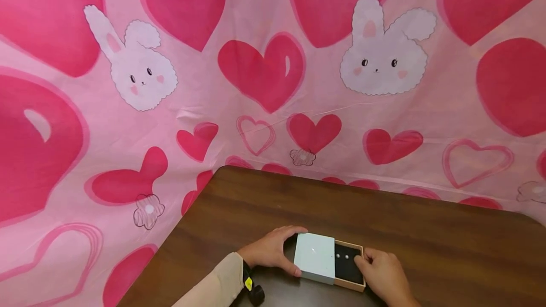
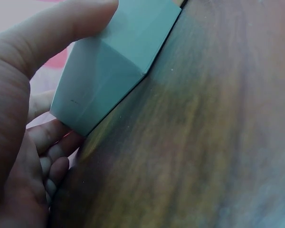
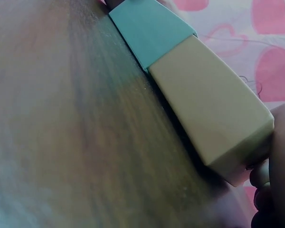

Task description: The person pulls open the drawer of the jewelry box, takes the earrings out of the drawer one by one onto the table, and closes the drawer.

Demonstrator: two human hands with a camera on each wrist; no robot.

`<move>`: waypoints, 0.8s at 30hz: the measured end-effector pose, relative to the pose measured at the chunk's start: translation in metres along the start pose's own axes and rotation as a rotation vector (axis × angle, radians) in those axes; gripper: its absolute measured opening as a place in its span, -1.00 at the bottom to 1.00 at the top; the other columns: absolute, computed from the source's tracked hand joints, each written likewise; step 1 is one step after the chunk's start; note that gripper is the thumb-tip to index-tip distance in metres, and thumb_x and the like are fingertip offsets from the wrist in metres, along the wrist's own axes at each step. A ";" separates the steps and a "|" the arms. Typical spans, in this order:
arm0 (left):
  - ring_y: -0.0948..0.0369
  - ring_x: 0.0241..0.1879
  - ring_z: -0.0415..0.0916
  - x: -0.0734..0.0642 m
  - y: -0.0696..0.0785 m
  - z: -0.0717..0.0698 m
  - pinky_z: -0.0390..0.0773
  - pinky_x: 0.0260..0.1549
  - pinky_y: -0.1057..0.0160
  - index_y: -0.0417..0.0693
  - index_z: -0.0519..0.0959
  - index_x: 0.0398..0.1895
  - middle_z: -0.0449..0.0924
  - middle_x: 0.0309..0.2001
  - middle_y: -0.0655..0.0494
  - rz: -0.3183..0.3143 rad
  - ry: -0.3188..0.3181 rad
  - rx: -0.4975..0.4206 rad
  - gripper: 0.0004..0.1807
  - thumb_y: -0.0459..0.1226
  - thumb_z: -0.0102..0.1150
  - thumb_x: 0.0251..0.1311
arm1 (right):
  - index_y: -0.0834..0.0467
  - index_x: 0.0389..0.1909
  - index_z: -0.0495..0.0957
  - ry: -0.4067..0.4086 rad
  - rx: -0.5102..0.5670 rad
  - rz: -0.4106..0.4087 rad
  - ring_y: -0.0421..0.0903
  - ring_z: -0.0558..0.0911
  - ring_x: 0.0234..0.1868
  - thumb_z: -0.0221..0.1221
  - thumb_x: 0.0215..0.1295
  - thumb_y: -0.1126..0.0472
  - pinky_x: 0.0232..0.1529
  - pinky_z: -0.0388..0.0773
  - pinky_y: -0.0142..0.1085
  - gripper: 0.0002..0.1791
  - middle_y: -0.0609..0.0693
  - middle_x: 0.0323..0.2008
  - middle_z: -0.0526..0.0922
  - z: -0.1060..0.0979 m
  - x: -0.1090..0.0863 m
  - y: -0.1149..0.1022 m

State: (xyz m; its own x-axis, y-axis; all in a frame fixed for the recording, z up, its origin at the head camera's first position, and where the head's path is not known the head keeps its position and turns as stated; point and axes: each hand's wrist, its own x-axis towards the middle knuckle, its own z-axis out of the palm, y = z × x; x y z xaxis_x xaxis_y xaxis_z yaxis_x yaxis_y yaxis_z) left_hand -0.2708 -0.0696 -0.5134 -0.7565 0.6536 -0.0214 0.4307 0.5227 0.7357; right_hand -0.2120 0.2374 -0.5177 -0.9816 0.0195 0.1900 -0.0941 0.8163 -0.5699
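A pale blue box sleeve (image 1: 314, 255) lies on the table with a tan inner drawer (image 3: 204, 95) slid partly out of its right end. Inside the drawer sits a black insert (image 1: 347, 269) bearing two small, shiny, pearl-like studs (image 1: 347, 257). My left hand (image 1: 273, 250) grips the sleeve's left end, thumb on the near side and fingers around the far side. At the drawer's right end, my right hand (image 1: 384, 271) pinches the end wall, thumb over the inside. The right fingertips are partly hidden behind that wall.
The brown wooden table (image 1: 256, 203) has rounded corners and extends behind and beside the box. A pink cloth (image 1: 264, 8) printed with hearts and rabbits hangs behind and to the left. A black wrist strap with a small camera (image 1: 257, 295) sits at my left cuff.
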 end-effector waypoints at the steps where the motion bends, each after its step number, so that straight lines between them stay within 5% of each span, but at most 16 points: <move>1: 0.28 0.26 0.19 0.000 0.000 -0.001 0.25 0.21 -0.08 0.46 0.26 0.38 0.27 0.28 0.47 -0.002 0.001 0.004 -0.02 0.16 0.52 -0.21 | -0.03 -0.77 0.27 0.014 -0.003 -0.016 -0.18 0.29 -0.65 0.25 0.16 0.16 -0.56 0.17 -0.31 -0.58 -0.16 -0.79 0.22 0.000 0.001 0.000; 7: 0.31 0.25 0.20 0.001 -0.002 -0.003 0.25 0.21 -0.03 0.41 0.26 0.40 0.28 0.28 0.45 0.021 -0.003 -0.016 -0.01 0.14 0.52 -0.20 | -0.05 -0.78 0.25 0.072 -0.009 -0.079 -0.19 0.29 -0.65 0.29 0.10 0.19 -0.58 0.18 -0.30 -0.57 -0.17 -0.81 0.20 0.001 0.001 0.002; 16: 0.31 0.26 0.19 0.001 -0.004 -0.004 0.23 0.22 -0.06 0.38 0.25 0.41 0.26 0.29 0.45 0.039 -0.014 -0.032 -0.02 0.12 0.51 -0.17 | -0.05 -0.74 0.28 0.015 -0.007 -0.079 -0.20 0.30 -0.64 0.28 0.16 0.19 -0.54 0.20 -0.31 -0.59 -0.17 -0.79 0.22 0.000 0.002 0.004; 24: 0.29 0.28 0.17 0.000 -0.004 -0.004 0.22 0.22 -0.09 0.42 0.23 0.42 0.24 0.31 0.45 0.016 -0.024 -0.024 -0.01 0.13 0.50 -0.16 | -0.07 -0.77 0.23 0.051 -0.010 -0.140 -0.27 0.24 -0.68 0.31 0.08 0.20 -0.59 0.15 -0.35 -0.55 -0.22 -0.80 0.17 0.003 0.002 0.007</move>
State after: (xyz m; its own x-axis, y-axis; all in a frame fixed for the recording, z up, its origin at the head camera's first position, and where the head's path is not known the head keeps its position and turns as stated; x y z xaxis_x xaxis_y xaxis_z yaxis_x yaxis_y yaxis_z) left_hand -0.2742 -0.0739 -0.5139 -0.7373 0.6750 -0.0259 0.4304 0.4990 0.7522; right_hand -0.2148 0.2412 -0.5238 -0.9491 -0.0660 0.3081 -0.2279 0.8191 -0.5265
